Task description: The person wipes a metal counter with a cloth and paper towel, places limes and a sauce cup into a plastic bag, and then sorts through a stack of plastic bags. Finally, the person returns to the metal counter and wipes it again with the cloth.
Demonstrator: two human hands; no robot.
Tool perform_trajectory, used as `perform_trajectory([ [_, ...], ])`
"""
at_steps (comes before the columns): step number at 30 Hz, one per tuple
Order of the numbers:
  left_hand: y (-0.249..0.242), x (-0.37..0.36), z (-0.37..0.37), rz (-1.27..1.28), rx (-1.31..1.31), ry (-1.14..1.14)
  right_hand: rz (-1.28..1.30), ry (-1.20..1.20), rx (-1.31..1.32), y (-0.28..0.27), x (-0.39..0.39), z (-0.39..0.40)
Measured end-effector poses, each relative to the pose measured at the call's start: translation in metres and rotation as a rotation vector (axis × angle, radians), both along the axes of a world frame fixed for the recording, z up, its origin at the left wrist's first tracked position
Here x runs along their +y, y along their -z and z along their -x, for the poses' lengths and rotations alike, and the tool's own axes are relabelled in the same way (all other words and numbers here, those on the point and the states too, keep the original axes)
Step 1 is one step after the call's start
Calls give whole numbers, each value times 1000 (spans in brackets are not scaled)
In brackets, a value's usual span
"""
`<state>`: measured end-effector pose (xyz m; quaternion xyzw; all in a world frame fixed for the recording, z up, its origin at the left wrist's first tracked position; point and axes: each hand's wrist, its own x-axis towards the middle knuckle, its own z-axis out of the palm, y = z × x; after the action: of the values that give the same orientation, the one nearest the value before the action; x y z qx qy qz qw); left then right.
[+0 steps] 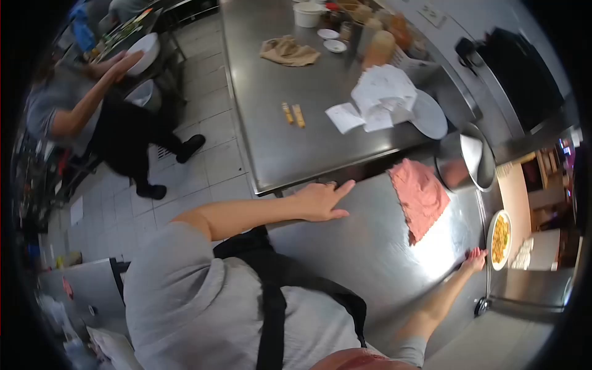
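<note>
My left hand (322,201) hangs over the near edge of the steel counter, its index finger and thumb spread apart, and nothing shows in it. To its right, a crumpled pink cloth (419,198) lies on the steel. My right arm reaches far out to the right. There my right hand (475,259) grips the rim of a white oval plate (498,264), which carries yellow-orange food with a bit of green. The plate is at a ledge beyond the counter's far edge.
Beyond the cloth stands a steel container (450,161). The adjoining steel table (265,132) bears white papers (385,95), a round white plate (431,117), two small yellow packets (293,115), a tan cloth (288,50) and bottles (377,49). A co-worker (102,117) stands at left, holding a white bowl (143,54).
</note>
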<state>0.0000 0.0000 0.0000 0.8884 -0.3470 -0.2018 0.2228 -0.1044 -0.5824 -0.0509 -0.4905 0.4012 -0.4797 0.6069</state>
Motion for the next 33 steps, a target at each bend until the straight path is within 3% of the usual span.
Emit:
perform_trajectory([
  [2, 2, -6, 6, 7, -29, 6, 15, -40, 3, 20, 21, -2],
  [3, 9, -20, -6, 159, -47, -7, 175, -40, -5, -58, 14, -19],
  [4, 10, -8, -8, 133, -38, -7, 106, -20, 1, -45, 43, -25],
  [6, 1, 9, -4, 72, 53, 15, 65, -240, -129, -20, 80, -24],
  [9, 16, 7, -2, 198, -69, 6, 56, -320, -186, -22, 110, -26],
  [14, 19, 31, -17, 538, -334, 172, 210, -495, -12, -51, 204, -17],
  [16, 19, 42, -42, 677, -402, 273, 200, -423, 11, -83, 254, -19],
  [18, -4, 55, -77, 627, -254, 258, 272, -418, 105, -100, 264, -16],
  [20, -19, 59, -113, 665, -368, 203, 290, -382, 157, -127, 274, -22],
  [24, -52, 47, -181, 860, -305, 155, 426, -413, 264, -159, 289, -49],
  [28, -73, 3, -218, 950, -161, 242, 469, -404, 424, -173, 279, -90],
  [31, -69, -58, -221, 892, 168, 244, 557, -320, 500, -172, 242, -131],
  [33, -49, -115, -218, 862, 676, 105, 584, -287, 546, -168, 214, -164],
])
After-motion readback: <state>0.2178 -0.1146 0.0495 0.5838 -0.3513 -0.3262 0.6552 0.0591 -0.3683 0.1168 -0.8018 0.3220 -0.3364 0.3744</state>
